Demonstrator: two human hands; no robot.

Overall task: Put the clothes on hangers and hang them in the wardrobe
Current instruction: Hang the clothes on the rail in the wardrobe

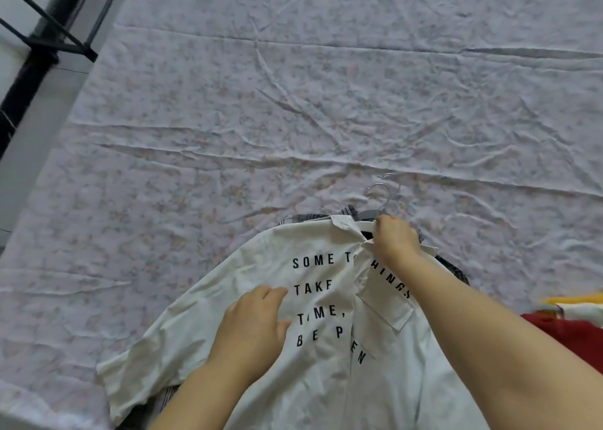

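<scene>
A wide bed sheet [293, 103], pale lilac with a faint floral print and creased by long folds, is seen covering nearly the whole bed. Along the left edge a black metal frame [39, 38] of straight bars is visible, partly cut off. Near the bed's near edge a white shirt [254, 260] of thin, crumpled cloth is spread flat, printed with black block letters, some of them broken by folds at the front opening. Beneath it, striped or checked grey fabric [350, 210] is exposed at the collar and lower left, mostly covered. At the right edge, red cloth [561, 331] and a yellow piece are cropped off and blurred. The left hand [254, 325] is laid flat on the shirt, fingers loosely spread, gripping nothing. The right hand [394, 237] is closed at the collar, pinching cloth; whether the hanger is also gripped cannot be told. Thin silver wire hanger hooks [388, 188] are seen just beyond the collar.
</scene>
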